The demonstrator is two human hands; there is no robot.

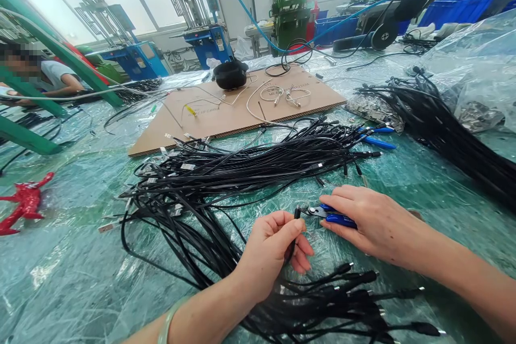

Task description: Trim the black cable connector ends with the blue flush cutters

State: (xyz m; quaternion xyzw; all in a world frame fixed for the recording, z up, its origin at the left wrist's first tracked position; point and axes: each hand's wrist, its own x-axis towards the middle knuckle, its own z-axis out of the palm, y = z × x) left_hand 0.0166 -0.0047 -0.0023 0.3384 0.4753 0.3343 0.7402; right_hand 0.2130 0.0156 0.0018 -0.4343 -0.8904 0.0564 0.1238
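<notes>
Lower centre: left hand (269, 244) is pinching black cable (297, 213), right hand (373, 220) gripping blue cutters (341, 220) beside it, over tabletop (72, 263); machines (142, 60) standing upper left.

Green, plastic-covered table (80, 279) beneath black cables (250, 164), brown cardboard (226, 121), a red object (27, 201)

The head view looks forward and down from close behind the bare left hand (273, 244) and bare right hand (368, 220).
</notes>
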